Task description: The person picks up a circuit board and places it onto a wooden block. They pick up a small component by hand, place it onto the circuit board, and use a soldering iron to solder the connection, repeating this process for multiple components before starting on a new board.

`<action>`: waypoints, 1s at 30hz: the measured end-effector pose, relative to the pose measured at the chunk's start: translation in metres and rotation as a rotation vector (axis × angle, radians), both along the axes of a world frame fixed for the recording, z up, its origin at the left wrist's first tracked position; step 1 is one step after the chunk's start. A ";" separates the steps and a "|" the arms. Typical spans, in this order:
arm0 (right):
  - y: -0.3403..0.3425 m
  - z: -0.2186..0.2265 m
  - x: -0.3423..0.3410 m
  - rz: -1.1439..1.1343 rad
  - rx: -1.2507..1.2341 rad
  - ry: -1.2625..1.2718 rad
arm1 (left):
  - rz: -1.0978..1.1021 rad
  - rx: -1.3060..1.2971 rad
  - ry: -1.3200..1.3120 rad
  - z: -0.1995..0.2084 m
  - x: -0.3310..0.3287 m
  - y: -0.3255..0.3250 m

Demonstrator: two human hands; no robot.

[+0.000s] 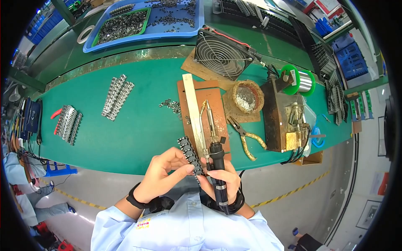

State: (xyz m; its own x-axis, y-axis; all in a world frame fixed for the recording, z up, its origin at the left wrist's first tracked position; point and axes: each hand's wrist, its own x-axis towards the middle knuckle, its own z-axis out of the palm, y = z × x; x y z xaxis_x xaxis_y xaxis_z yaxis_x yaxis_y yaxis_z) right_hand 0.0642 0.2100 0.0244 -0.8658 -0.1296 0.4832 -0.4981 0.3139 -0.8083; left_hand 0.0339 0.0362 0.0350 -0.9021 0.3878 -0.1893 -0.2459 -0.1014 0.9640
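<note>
My left hand (161, 172) is closed on the edge of a black strip of small circuit boards (188, 151), tilted at the table's front edge. In my right hand (227, 179) is a black-handled soldering iron (217, 155), its metal tip pointing away from me and a thin feed tube running alongside. The right thumb and fingers are close to the strip's lower end; whether they touch it is hidden. Beyond both hands lies a brown board (215, 106) with a pale wooden bar (190, 93) across it. Small loose metal parts (171, 105) are scattered left of the board.
Pliers (245, 136) lie right of the board, near a round solder pot (248, 97). A fan (224, 53), a solder spool (302, 81) and a metal box (276, 121) stand behind. Strips of parts (117, 97) rest leftward; a blue tray (173, 33) sits at the back.
</note>
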 end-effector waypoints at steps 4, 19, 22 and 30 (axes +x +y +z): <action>0.005 0.001 -0.004 -0.020 0.071 0.041 | 0.026 0.108 -0.151 0.003 -0.018 -0.001; 0.029 -0.038 -0.013 -0.084 -0.073 -0.015 | 0.087 -0.061 -0.062 -0.015 -0.034 0.017; 0.032 -0.039 -0.014 -0.048 -0.048 -0.002 | 0.110 -0.039 -0.093 -0.016 -0.033 0.018; 0.033 -0.036 -0.016 0.003 -0.041 0.020 | 0.163 -0.094 -0.068 -0.014 -0.029 0.023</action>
State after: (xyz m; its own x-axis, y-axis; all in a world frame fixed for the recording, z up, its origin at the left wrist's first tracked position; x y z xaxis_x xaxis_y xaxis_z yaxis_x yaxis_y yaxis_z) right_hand 0.0480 0.2435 -0.0118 -0.8558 -0.1121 0.5051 -0.5149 0.2791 -0.8106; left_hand 0.0052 0.0593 0.0209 -0.9355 0.2152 -0.2803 -0.2983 -0.0553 0.9529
